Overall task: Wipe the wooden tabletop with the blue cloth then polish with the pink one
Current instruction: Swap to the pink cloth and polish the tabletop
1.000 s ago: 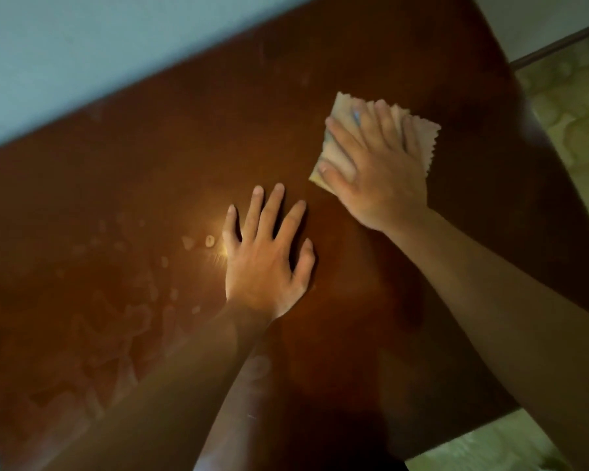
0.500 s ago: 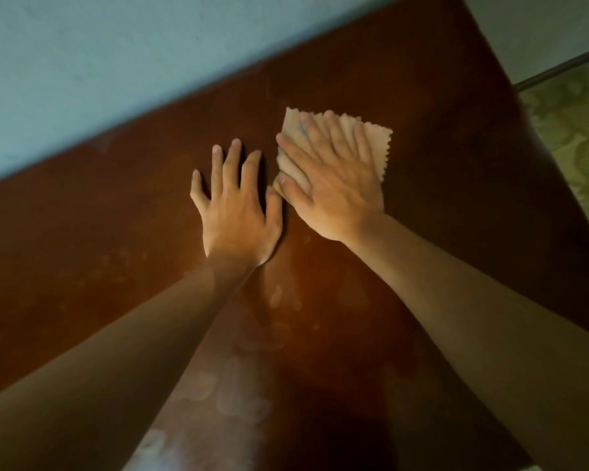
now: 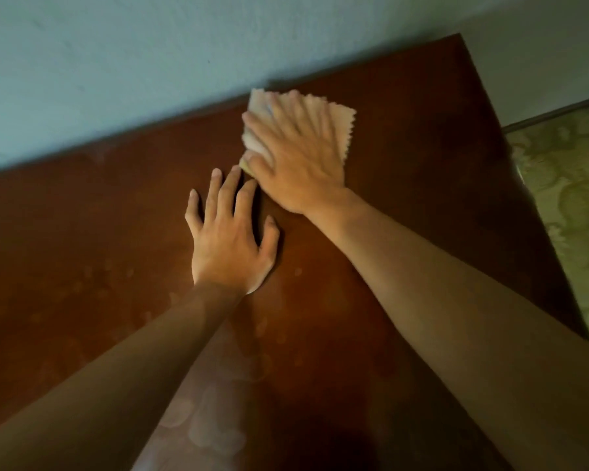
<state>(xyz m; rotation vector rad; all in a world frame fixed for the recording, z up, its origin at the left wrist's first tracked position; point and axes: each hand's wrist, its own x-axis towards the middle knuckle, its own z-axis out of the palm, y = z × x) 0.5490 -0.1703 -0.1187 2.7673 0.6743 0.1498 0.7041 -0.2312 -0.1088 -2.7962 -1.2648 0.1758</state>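
I am pressing my right hand flat on the pink cloth in the upper middle of the frame, fingers straight and spread across it; they are blurred, so I cannot tell each fingertip apart, but none is curling round the fabric. The cloth is lying on the wooden worktop close to its far edge, just below the pale wall, with its zigzag-cut border showing to the right of my knuckles. My left hand is resting palm down on the bare wood in the middle of the frame, fingers straight and slightly splayed, holding nothing; its fingertips are sitting just beside the lower left corner of the cloth. Faint pale smudges are showing on the wood toward the lower centre. A green patterned floor is showing at the right edge.
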